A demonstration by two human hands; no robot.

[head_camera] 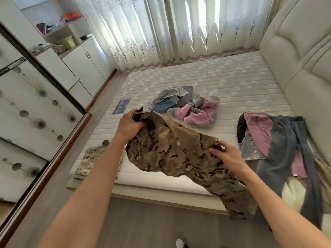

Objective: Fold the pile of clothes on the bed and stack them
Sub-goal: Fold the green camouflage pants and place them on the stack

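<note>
A camouflage garment (175, 149) hangs in the air over the near edge of the bed (232, 76). My left hand (129, 125) grips its upper end by a black patch. My right hand (226, 154) pinches the garment's right edge, and a long part droops below toward the floor. A loose pile of pink, grey and blue clothes (188, 104) lies in the middle of the mattress. A folded lighter camouflage piece (95, 158) lies flat at the near left corner of the bed.
More clothes, pink, dark blue and pale yellow (279, 149), are heaped at the bed's right side by the padded headboard (304, 59). A mirrored wardrobe (32, 113) and white cabinets (80, 65) line the left. Curtains hang behind the bed.
</note>
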